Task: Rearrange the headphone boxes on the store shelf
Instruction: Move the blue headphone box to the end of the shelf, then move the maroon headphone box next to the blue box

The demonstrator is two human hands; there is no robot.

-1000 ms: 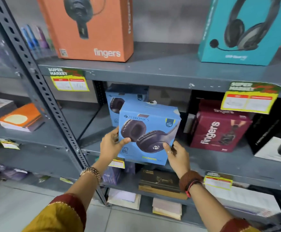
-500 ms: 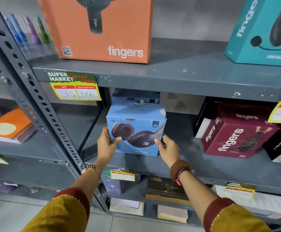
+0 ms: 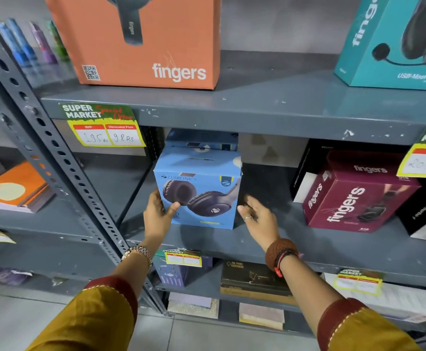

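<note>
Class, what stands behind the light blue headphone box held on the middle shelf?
Behind the light blue box stands a second blue box. Only its top strip shows; the front box covers the rest.

even soft indoor light, dim under shelf boards (image 3: 257, 110), wide-angle bending at edges, slight blur top left

On the grey metal middle shelf (image 3: 270, 239), bare floor lies open between the light blue Zebronics headphone box (image 3: 201, 196) and the maroon Fingers headphone box (image 3: 354, 198), room enough for a hand; the right hand (image 3: 257, 219) sits at its left edge. Left of the blue box, the left hand (image 3: 160, 211) fills part of the narrow gap before the perforated grey steel upright (image 3: 62, 158). A second blue box (image 3: 201, 140) blocks the space behind. The upper grey shelf edge (image 3: 257, 117) limits headroom above.
</note>
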